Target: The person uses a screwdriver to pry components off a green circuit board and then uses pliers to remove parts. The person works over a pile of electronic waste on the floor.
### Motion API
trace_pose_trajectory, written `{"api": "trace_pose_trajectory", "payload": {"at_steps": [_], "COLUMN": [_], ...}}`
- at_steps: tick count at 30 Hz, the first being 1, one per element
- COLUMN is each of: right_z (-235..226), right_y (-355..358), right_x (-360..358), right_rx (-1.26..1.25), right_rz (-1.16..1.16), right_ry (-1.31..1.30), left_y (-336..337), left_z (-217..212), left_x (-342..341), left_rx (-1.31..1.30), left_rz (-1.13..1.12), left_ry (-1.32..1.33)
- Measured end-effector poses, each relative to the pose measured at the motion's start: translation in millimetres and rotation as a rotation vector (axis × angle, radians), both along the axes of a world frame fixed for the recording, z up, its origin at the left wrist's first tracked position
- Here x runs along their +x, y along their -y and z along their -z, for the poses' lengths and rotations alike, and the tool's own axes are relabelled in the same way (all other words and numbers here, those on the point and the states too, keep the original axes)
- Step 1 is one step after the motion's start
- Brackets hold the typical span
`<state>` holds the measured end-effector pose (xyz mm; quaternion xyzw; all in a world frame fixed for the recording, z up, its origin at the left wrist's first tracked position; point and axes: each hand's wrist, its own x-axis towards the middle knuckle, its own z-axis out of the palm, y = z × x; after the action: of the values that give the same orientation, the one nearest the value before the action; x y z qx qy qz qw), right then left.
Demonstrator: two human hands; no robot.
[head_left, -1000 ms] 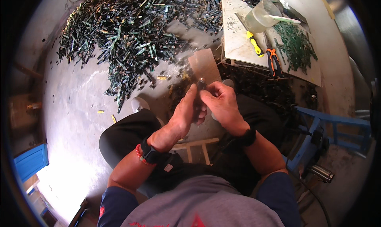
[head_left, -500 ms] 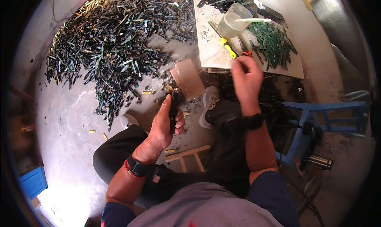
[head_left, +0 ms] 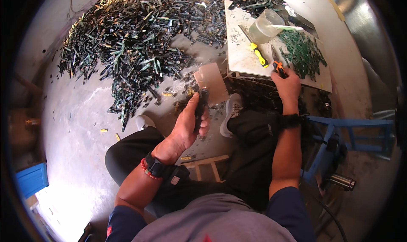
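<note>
My left hand (head_left: 185, 120) is closed round a dark, long piece (head_left: 202, 101), which looks like the strips in the floor pile; its exact kind is hard to make out. At the near edge of the white board (head_left: 238, 65), my right hand (head_left: 289, 88) has its fingers closed on the orange-and-black handles of a pair of pliers (head_left: 278, 67), whose jaws point away from me. Left of the pliers lies a yellow-and-black handled tool with a long metal blade (head_left: 259, 55). Green strips (head_left: 302, 51) are heaped on the board's right side.
A cloudy plastic tub (head_left: 265, 27) with a pale-handled tool across it stands on the board. A large pile of dark strips (head_left: 140, 43) covers the floor ahead. Cardboard (head_left: 212, 82) lies between my feet, a wooden frame (head_left: 207, 168) nearer. A blue metal stand (head_left: 352, 123) is at right.
My right hand has come down onto the pliers' handles and closed on them. The left hand keeps its dark piece. The whole view has shifted slightly.
</note>
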<state>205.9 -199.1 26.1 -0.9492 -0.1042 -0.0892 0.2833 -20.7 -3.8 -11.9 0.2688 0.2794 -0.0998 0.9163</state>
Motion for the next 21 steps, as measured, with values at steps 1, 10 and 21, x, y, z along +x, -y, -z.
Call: {"api": "trace_pose_trajectory", "payload": {"at_steps": [1,10,21], "right_z": [-3.1,-37.2,-34.3], "right_y": [0.6,8.7,-24.3], "right_x": [-11.5,-68.4,-107.7], "right_rx": [0.184,1.322,0.508], "right_rz": [-0.028,-0.549,-0.725], "right_ry": [-0.019,-1.024,-1.532], "left_y": [-1.6,0.0,-1.5], "left_z": [2.6,-0.9,10.9], "left_x": [-0.9,-3.5,2.5], "left_rx": [-0.01,0.068,0.374], "left_rz": [-0.007,-0.002,-0.035], "left_ry": [0.009,-0.018,-0.013]}}
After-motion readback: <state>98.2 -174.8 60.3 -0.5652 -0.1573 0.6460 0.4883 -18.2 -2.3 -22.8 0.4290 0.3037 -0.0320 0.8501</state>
